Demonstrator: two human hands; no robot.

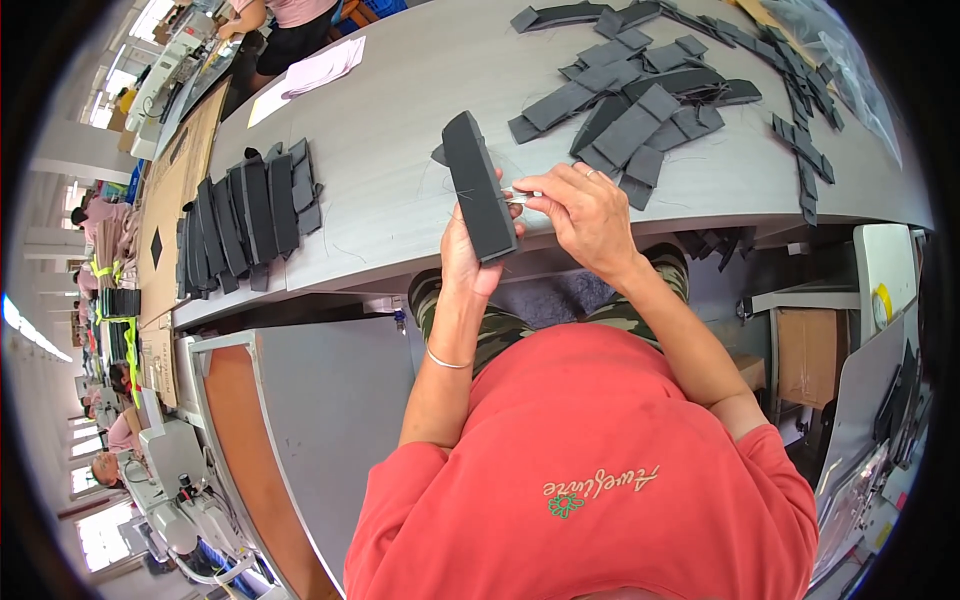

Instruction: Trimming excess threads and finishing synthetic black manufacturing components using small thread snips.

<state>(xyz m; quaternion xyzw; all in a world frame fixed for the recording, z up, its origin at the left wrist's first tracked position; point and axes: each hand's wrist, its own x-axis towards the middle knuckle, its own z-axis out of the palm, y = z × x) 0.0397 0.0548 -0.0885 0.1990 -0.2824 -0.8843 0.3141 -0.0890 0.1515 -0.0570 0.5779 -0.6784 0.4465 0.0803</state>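
Observation:
My left hand [463, 250] is closed round a long black fabric piece [478, 185], padded-looking and held up at a tilt over the front edge of the table. A smaller flap of it sticks out on the left near its top. My right hand [588, 215] pinches a small silvery metal tool [519, 197], its shape mostly covered by my fingers. The tool meets the right edge of the fabric piece, beside my left fingertips. Loose threads hang around the piece.
A row of similar dark pieces [250, 212] lies at the left on the grey table [375, 130]. A loose heap [630, 110] lies at the far right, with a chain of strips [790, 80] beyond. Pink papers [320, 68] lie far left. Another person [290, 25] works beyond.

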